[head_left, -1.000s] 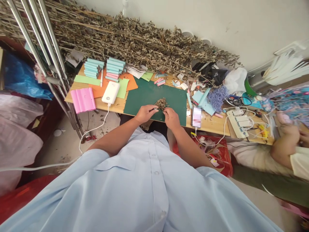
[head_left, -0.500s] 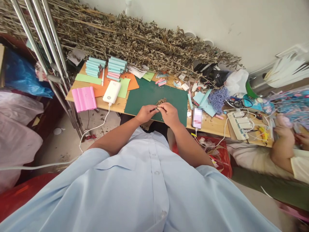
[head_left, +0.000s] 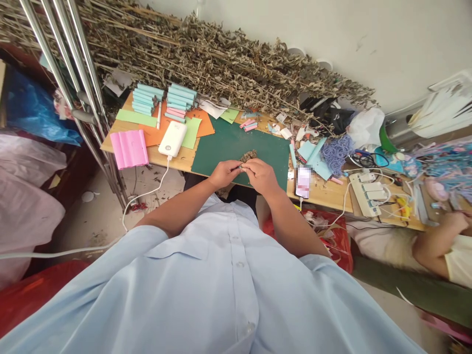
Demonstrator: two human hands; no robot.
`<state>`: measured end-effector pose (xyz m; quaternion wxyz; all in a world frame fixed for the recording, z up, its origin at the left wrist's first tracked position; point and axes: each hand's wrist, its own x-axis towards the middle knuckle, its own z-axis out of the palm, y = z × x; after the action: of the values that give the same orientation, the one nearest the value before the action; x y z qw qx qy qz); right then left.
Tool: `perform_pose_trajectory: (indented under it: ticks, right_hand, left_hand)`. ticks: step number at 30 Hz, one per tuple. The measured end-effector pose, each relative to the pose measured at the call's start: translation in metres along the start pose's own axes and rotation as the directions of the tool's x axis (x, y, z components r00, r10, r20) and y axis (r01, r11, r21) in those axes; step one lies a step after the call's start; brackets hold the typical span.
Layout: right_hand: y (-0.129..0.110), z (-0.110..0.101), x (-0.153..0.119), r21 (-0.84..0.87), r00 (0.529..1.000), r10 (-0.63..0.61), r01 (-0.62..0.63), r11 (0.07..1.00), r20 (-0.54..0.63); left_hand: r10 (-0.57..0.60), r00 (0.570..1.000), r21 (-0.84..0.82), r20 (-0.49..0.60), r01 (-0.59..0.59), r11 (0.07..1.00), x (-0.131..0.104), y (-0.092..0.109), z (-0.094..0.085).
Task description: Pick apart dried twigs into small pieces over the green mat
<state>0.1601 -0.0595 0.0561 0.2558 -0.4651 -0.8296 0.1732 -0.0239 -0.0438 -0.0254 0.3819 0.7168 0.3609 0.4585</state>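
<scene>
My left hand [head_left: 224, 173] and my right hand [head_left: 260, 175] meet at the front edge of a dark green mat [head_left: 221, 144]. The fingers of both are closed, tips pressed together around something too small and hidden to make out. Just beyond the fingertips a small clump of dried plant matter [head_left: 248, 155] lies on the mat. Short pink rolls [head_left: 250, 126] rest at the mat's far edge. Blue paper rolls [head_left: 143, 101] are stacked at the back left, beside more blue and pink rolls [head_left: 180, 102].
A white power bank [head_left: 172, 138] and pink paper [head_left: 129, 149] lie on the left. To the right are a phone [head_left: 303, 182], purple yarn [head_left: 337, 151] and a power strip [head_left: 367, 192]. Dried stalks [head_left: 221, 64] line the back. Another person's arm [head_left: 438, 246] is at far right.
The view has shifted slightly, so the table's right side sits a little further right. My hands remain together at the mat's edge. The other person's arm at far right has moved.
</scene>
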Motion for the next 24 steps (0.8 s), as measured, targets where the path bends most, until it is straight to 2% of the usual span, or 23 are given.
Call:
perform_pose_trajectory:
  ticks: [4, 8, 16, 24]
  right_hand:
    - [0.000, -0.002, 0.002, -0.024, 1.000, 0.013, -0.013, 1.000, 0.019]
    - [-0.002, 0.001, 0.005, -0.057, 0.997, 0.073, -0.074, 0.996, -0.020]
    - [0.002, -0.002, 0.000, -0.074, 0.998, -0.046, 0.048, 0.996, 0.039]
    - [-0.003, -0.004, -0.006, -0.100, 0.996, -0.034, 0.041, 0.994, 0.078]
  left_hand:
    - [0.004, 1.000, -0.002, -0.010, -0.004, 1.000, 0.000, 0.001, 0.000]
    - [-0.028, 1.000, 0.017, -0.007, 0.028, 0.999, 0.000, 0.002, 0.000]
    - [0.008, 1.000, 0.015, -0.007, -0.008, 1.000, 0.000, 0.000, 0.000]
    - [-0.037, 0.999, 0.034, 0.005, 0.037, 0.999, 0.000, 0.003, -0.001]
